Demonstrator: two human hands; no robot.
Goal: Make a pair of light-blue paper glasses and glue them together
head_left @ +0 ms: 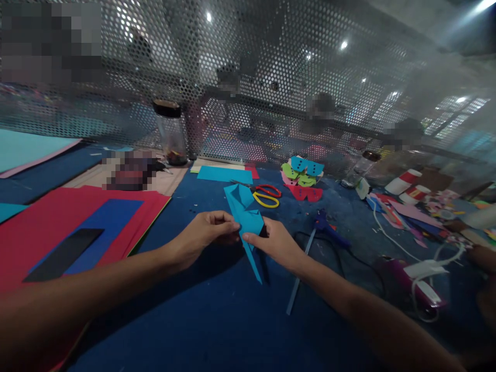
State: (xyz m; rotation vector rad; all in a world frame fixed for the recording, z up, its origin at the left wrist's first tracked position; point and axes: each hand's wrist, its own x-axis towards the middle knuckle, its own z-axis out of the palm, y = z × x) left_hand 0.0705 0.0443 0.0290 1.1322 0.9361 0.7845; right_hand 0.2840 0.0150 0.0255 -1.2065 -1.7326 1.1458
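A folded piece of light blue paper [245, 217] is held up over the dark blue table [201, 320], its long point hanging down. My left hand [207, 232] pinches its left edge with closed fingers. My right hand [276, 243] grips the paper's right side, thumb pressed on top. Just behind the paper lie scissors [264, 195] with red and yellow handles.
Red, blue and black sheets [77, 227] are stacked at the left. A glue gun [327, 227] with its cable lies to the right, near cut paper shapes [303, 178]. Scraps, tape rolls [406, 186] and a purple tool [411, 281] crowd the right side. A jar [170, 132] stands by the perforated metal screen.
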